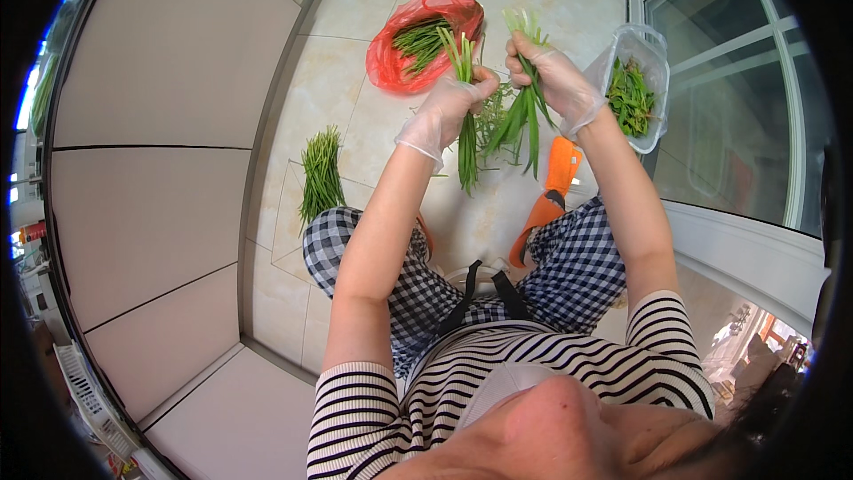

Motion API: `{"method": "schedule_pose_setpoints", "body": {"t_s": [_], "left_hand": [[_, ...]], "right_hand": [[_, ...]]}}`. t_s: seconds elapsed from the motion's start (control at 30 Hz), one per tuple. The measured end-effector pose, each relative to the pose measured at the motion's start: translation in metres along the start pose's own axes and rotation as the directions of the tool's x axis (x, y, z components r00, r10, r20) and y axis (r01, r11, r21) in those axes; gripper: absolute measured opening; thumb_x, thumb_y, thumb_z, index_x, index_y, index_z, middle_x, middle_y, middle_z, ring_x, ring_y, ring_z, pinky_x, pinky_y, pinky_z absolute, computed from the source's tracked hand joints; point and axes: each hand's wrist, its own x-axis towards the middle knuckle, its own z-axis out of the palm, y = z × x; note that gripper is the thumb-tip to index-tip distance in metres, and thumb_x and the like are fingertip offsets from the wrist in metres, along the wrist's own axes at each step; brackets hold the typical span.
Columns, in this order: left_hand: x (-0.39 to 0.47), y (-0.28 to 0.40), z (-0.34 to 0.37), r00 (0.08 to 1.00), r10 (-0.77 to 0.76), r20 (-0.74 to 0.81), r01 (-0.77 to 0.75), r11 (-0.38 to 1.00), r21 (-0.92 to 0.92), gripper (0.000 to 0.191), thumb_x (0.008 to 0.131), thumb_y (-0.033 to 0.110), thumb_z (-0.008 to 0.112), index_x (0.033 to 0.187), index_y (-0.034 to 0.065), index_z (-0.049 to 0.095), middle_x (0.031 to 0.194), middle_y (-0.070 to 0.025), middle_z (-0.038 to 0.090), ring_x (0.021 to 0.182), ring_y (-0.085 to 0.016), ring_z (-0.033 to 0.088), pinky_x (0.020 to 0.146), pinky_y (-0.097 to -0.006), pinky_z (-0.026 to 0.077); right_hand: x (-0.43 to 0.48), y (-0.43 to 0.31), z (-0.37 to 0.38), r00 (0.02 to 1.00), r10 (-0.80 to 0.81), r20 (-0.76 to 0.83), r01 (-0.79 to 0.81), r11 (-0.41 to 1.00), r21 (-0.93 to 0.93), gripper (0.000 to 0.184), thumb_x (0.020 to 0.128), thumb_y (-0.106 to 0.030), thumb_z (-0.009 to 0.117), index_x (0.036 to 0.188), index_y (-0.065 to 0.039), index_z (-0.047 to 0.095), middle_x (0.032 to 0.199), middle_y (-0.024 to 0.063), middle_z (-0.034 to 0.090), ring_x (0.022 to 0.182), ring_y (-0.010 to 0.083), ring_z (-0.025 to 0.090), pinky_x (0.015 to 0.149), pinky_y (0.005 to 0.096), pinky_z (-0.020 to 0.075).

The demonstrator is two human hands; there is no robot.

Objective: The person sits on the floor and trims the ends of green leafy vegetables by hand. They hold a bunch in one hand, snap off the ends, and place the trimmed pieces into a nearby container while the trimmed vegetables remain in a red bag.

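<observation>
Both hands wear thin clear plastic gloves. My left hand (454, 103) is closed around a small bundle of green garlic chives (468, 153), pale stem ends pointing away from me. Beside it, my right hand (550, 73) grips a second bunch of chives (516, 123), its white ends up and its leaves hanging down. Loose green trimmings (494, 113) lie on the floor below and between the hands. Beyond my left hand, a red plastic bag (381, 60) stands open with more chives (421, 43) inside. A neat pile of chives (321, 173) rests on the floor at left.
At right, a bin lined with a clear bag (656, 90) holds leafy scraps (630, 99), near a glass door (730, 100). Cabinet fronts (153, 207) run along the left. An orange slipper (563, 163) is on the tiled floor by my right knee.
</observation>
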Motion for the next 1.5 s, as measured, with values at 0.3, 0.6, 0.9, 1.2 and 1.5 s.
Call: {"method": "schedule_pose_setpoints", "body": {"t_s": [0.3,0.6,0.9,1.2,1.5], "left_hand": [[0.002,-0.002,0.000,0.965,0.009,0.260,0.025,0.992,-0.127,0.023,0.090,0.030,0.054,0.089,0.0070,0.054,0.070,0.0031,0.048,0.057,-0.006,0.034,0.054,-0.0215,0.030],[0.007,-0.009,-0.004,0.978,-0.067,0.198,0.139,0.918,-0.372,0.032,0.094,0.037,0.045,0.095,0.0070,0.053,0.080,-0.0007,0.054,0.066,-0.011,0.048,0.062,-0.0265,0.042],[0.010,-0.007,-0.015,0.935,0.044,-0.351,-0.069,0.996,-0.060,0.024,0.090,0.028,0.052,0.084,0.0047,0.056,0.073,-0.0012,0.054,0.064,-0.011,0.049,0.061,-0.0248,0.042],[-0.001,0.003,0.013,0.971,0.223,-0.081,-0.209,0.966,0.153,0.017,0.078,0.015,0.068,0.090,0.0032,0.064,0.089,-0.0025,0.063,0.077,-0.008,0.053,0.074,-0.0241,0.043],[-0.004,0.010,0.007,0.974,0.171,-0.149,-0.141,0.971,0.195,0.019,0.082,0.023,0.063,0.089,0.0056,0.062,0.069,0.0055,0.051,0.057,-0.005,0.038,0.054,-0.0202,0.030]], "right_hand": [[-0.002,0.001,0.017,0.986,-0.090,-0.143,0.052,0.967,-0.250,0.028,0.079,-0.021,0.069,0.099,-0.003,0.061,0.091,0.0049,0.064,0.080,0.0124,0.061,0.078,0.0260,0.0486],[-0.010,-0.004,0.025,0.949,-0.195,-0.249,0.128,0.957,-0.259,0.021,0.079,-0.022,0.067,0.090,-0.004,0.064,0.057,-0.0087,0.037,0.050,0.0022,0.029,0.048,0.0211,0.0214],[-0.010,-0.022,-0.004,0.988,-0.157,-0.013,0.155,0.983,-0.099,0.021,0.087,-0.025,0.055,0.095,-0.006,0.059,0.059,-0.0081,0.029,0.047,0.0039,0.025,0.052,0.0191,0.0219],[-0.012,-0.016,0.009,0.985,-0.069,-0.159,0.023,0.961,-0.276,0.012,0.080,-0.020,0.065,0.079,-0.008,0.064,0.054,-0.0089,0.036,0.047,0.0032,0.025,0.047,0.0221,0.0181],[-0.004,-0.012,-0.003,0.998,0.031,-0.060,-0.038,0.992,-0.118,0.016,0.085,-0.021,0.058,0.090,-0.007,0.061,0.056,-0.0090,0.032,0.045,0.0031,0.025,0.048,0.0208,0.0211]]}}
